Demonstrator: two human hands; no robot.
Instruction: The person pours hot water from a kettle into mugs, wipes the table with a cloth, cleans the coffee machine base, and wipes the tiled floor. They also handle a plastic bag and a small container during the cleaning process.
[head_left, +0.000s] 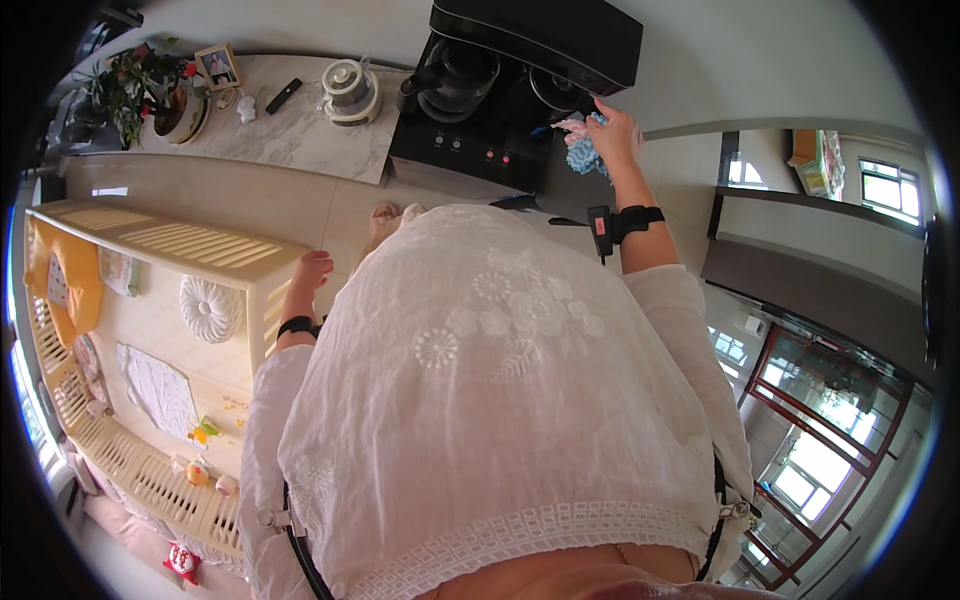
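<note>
My right hand (616, 133) grips a bunched pink and blue cloth (586, 152) at the right end of a black tea-bar appliance (472, 150). On this appliance stand a dark glass kettle (459, 75) at the left and a second round vessel (556, 86), partly hidden under the black upper housing (536, 34), at the right. My left hand (311, 268) hangs beside the corner of a cream plastic playpen (262, 281), fingers loosely bent, with nothing seen in it. Both arms wear black straps.
Left of the appliance, a marble-patterned cabinet top (292, 150) bears a small glass-and-cream kettle (349, 90), a black remote control (283, 96), a photo frame (218, 66) and a potted plant (176, 112). A round white cushion (210, 308) and toys lie inside the playpen. My foot (384, 214) shows on the tiles.
</note>
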